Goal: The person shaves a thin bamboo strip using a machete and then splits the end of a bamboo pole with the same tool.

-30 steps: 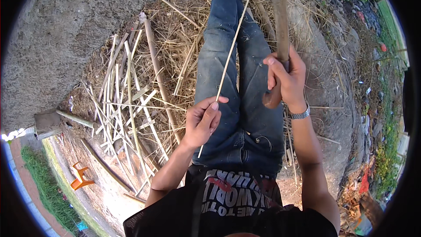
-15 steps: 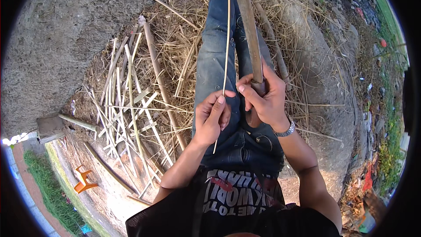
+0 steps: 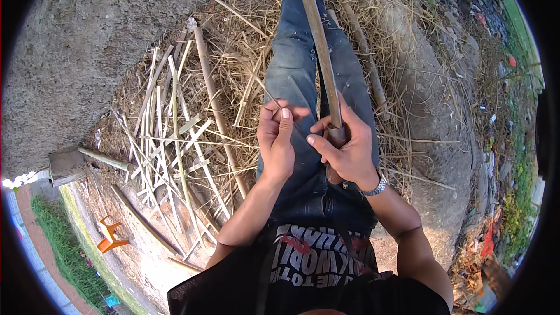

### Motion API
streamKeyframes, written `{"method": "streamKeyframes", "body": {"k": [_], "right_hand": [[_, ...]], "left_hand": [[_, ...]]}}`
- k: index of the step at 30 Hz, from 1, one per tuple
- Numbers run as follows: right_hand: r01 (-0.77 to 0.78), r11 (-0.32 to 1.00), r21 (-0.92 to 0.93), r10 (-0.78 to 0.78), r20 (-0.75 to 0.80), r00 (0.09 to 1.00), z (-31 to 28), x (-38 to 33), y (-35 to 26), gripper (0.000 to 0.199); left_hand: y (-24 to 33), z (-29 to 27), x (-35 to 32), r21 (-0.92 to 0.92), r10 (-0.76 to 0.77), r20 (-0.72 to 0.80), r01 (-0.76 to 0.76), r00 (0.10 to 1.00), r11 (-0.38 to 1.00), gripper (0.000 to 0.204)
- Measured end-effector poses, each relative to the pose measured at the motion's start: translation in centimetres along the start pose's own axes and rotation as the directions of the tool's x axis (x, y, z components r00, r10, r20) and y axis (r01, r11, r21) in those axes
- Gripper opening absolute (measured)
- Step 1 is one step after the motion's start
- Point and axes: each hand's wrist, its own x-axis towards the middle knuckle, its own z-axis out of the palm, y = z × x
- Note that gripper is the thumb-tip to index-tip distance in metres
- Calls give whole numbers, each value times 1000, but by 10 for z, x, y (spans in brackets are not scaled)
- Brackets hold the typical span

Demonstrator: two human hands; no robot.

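Observation:
My left hand pinches a thin bamboo strip between thumb and fingers. The strip slants away up and to the left, across my thigh toward the straw. My right hand is wrapped round the handle end of a long knife. Its narrow, brownish blade points away from me, over my legs toward my feet. A dark collar shows where blade and handle meet, and part of the handle is hidden by my fingers. The hands are close together but apart, above my jeans.
Split bamboo strips lie in a loose pile at my left. Beyond them a bamboo pole rests on straw. A second pole lies right of my legs, near a large rock. An orange stool stands far left.
The strip in my left hand has swung from nearly straight ahead to slanting left, and its near end no longer shows below the hand. The knife's blade has tilted left.

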Motion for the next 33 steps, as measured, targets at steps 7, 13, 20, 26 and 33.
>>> {"method": "streamKeyframes", "body": {"k": [7, 13, 20, 26, 33], "right_hand": [[35, 967, -251, -49, -50, 998, 3, 0, 7, 81], [176, 922, -345, -244, -165, 956, 1, 8, 9, 75], [103, 956, -274, -138, -112, 984, -13, 14, 9, 73], [174, 940, -293, -190, -29, 981, -28, 15, 7, 72], [396, 803, -445, -425, 37, 904, -50, 43, 6, 70]], "left_hand": [[-2, 4, 2, -37, 57, 117, -53, 992, 998, 11], [-9, 8, -4, -71, 74, 154, -64, 985, 995, 9], [-14, 2, -2, -127, 145, 275, -114, 950, 985, 17], [25, -52, 20, -134, 136, 193, -111, 972, 985, 32], [74, -88, 27, 450, -240, 243, 110, 940, 886, 41]]}}
